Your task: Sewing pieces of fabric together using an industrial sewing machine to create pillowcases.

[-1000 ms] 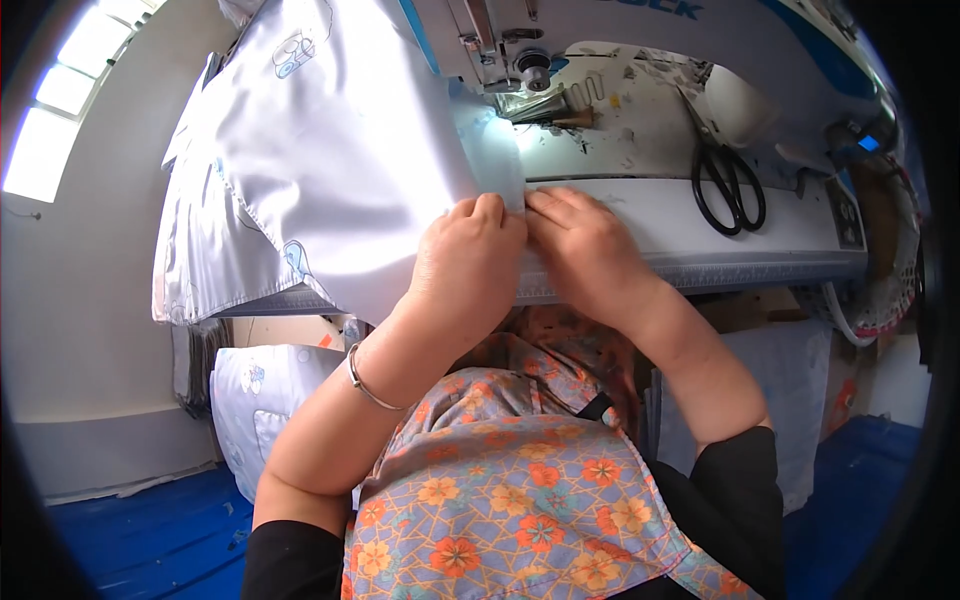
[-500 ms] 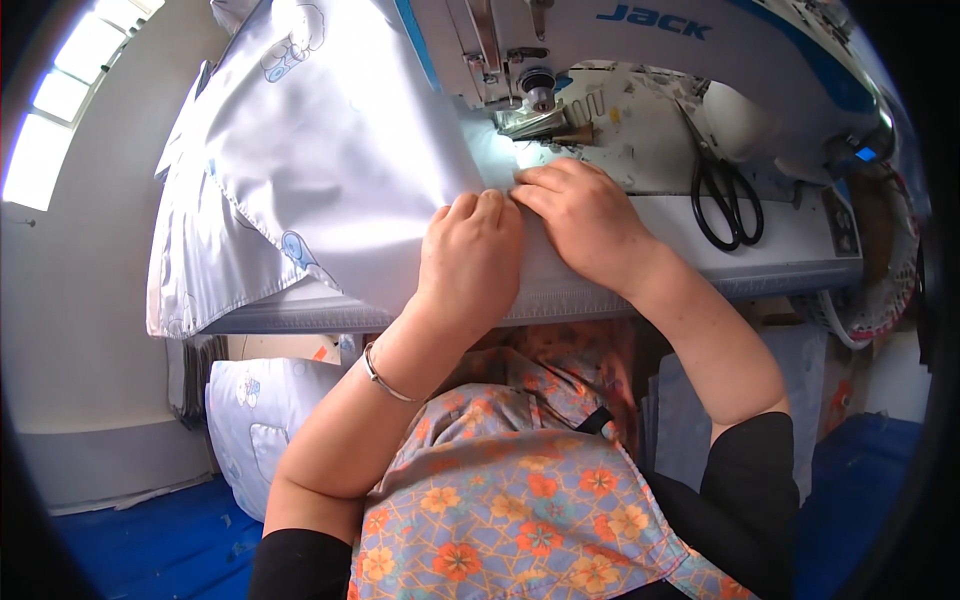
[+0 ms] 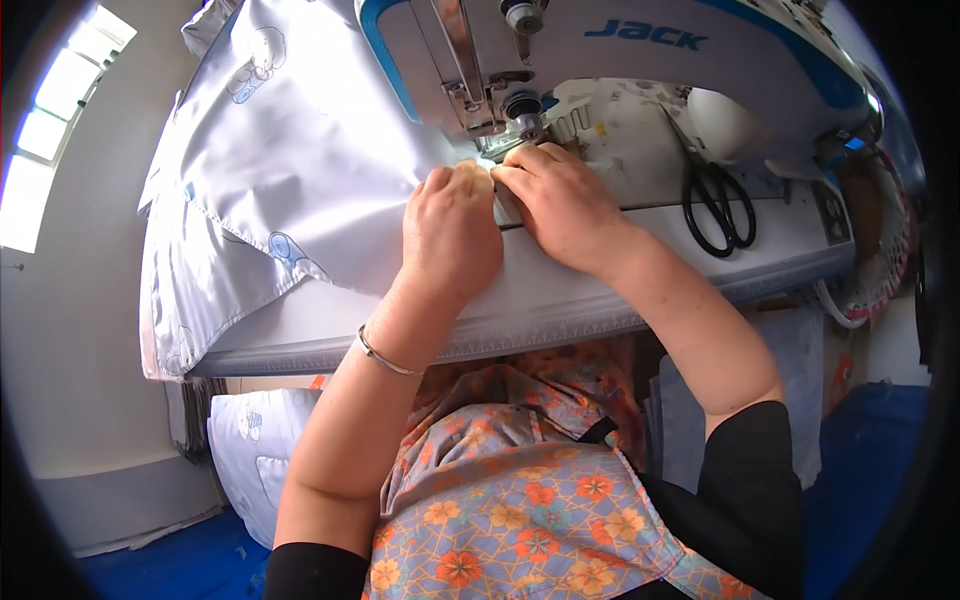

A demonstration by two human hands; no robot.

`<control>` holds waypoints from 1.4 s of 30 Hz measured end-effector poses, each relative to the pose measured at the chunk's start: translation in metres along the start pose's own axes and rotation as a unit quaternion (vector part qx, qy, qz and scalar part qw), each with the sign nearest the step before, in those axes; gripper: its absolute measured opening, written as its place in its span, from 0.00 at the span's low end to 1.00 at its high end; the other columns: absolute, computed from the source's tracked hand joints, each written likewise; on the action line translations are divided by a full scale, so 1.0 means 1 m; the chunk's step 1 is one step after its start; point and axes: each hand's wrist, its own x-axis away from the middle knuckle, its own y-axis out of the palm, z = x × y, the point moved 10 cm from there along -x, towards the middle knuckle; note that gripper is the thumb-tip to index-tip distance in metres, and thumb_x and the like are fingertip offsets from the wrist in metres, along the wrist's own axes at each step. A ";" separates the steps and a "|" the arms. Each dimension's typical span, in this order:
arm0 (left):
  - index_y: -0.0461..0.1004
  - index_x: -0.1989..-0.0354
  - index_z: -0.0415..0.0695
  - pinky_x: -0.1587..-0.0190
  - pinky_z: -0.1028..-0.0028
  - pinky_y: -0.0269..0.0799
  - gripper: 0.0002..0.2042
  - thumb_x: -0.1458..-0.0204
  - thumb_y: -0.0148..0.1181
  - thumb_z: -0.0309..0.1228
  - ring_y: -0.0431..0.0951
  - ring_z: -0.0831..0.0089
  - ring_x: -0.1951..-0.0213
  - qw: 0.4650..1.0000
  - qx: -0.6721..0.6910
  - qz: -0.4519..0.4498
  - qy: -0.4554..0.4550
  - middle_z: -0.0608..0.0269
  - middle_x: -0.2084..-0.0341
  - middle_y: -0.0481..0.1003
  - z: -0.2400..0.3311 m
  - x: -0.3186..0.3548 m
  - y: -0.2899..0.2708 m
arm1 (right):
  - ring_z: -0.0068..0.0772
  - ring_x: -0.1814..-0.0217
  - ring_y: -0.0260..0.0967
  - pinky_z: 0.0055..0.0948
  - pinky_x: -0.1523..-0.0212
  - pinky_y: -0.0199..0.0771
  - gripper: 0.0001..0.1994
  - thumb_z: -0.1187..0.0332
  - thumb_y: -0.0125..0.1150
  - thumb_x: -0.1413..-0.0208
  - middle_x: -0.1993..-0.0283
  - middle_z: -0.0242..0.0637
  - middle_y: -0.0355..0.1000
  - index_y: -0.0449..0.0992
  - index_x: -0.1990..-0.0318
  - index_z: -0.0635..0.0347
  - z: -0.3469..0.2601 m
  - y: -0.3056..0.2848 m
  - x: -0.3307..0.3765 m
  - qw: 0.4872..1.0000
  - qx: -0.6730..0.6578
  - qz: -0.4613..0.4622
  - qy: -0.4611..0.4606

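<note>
Shiny pale fabric [image 3: 310, 130] with small blue cartoon prints spreads over the left of the sewing table and hangs past its front edge. My left hand [image 3: 453, 228] is closed on the edge of this fabric, just before the needle area. Close beside it, my right hand [image 3: 562, 205] pinches at the same edge, its fingertips near the presser foot. The sewing machine [image 3: 620, 45], white with blue trim, rises over both hands, and its lamp lights the spot. The fingertips partly hide the presser foot and the fabric edge there.
Black-handled scissors [image 3: 718, 205] lie on the sewing table [image 3: 640, 290], right of my right hand. A white rounded object [image 3: 718, 122] stands behind them. Below the table, more printed fabric [image 3: 255, 440] hangs at the left. A ruler strip runs along the table's front edge.
Both hands have moved slightly left and up toward the presser foot, and the fabric has shifted with them. The view has tilted a little, so the machine appears lower.
</note>
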 end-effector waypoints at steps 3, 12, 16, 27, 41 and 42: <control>0.76 0.56 0.34 0.46 0.60 0.72 0.17 0.57 0.54 0.21 0.75 0.54 0.51 1.000 0.024 0.002 -0.001 0.52 0.55 0.78 -0.007 -0.006 0.002 | 0.44 0.48 0.73 0.38 0.45 0.74 0.16 0.77 0.61 0.47 0.51 0.40 0.75 0.79 0.50 0.62 0.012 -0.018 0.018 0.999 -0.035 0.006 0.006; 0.77 0.61 0.36 0.48 0.60 0.74 0.14 0.60 0.53 0.19 0.75 0.52 0.53 0.995 0.082 0.022 0.045 0.52 0.60 0.77 -0.037 -0.011 -0.004 | 0.37 0.55 0.74 0.31 0.49 0.73 0.19 0.78 0.61 0.45 0.53 0.41 0.73 0.75 0.44 0.64 0.117 -0.132 0.152 0.935 0.049 0.039 0.349; 0.79 0.65 0.36 0.46 0.60 0.73 0.12 0.59 0.53 0.21 0.76 0.53 0.53 0.992 0.063 0.095 0.062 0.52 0.57 0.79 -0.051 -0.012 -0.013 | 0.28 0.58 0.74 0.26 0.54 0.73 0.25 0.80 0.59 0.46 0.56 0.39 0.74 0.71 0.38 0.62 0.119 -0.134 0.153 0.926 0.065 -0.035 0.370; 0.83 0.63 0.41 0.48 0.64 0.73 0.13 0.56 0.54 0.24 0.77 0.61 0.52 0.995 0.040 0.068 -0.060 0.68 0.53 0.81 -0.106 -0.002 -0.005 | 0.22 0.76 0.66 0.37 0.56 0.79 0.41 0.29 0.51 0.41 0.69 0.32 0.68 0.64 0.32 0.52 -0.049 0.037 0.087 0.568 -0.659 -0.214 0.444; 0.78 0.48 0.34 0.35 0.57 0.65 0.23 0.55 0.50 0.19 0.75 0.49 0.44 0.999 0.022 -0.007 -0.027 0.46 0.43 0.76 -0.108 0.031 -0.002 | 0.30 0.84 0.68 0.34 0.85 0.70 0.17 0.47 0.56 0.33 0.81 0.32 0.67 0.71 0.58 0.52 -0.047 0.091 0.049 0.559 -0.725 -0.054 0.399; 0.77 0.48 0.34 0.34 0.55 0.63 0.23 0.54 0.49 0.19 0.74 0.49 0.42 1.000 0.016 -0.010 -0.012 0.45 0.42 0.75 -0.110 0.044 -0.005 | 0.34 0.82 0.71 0.36 0.83 0.72 0.16 0.51 0.57 0.34 0.81 0.35 0.69 0.73 0.57 0.54 -0.045 0.079 0.062 0.603 -0.704 -0.095 0.363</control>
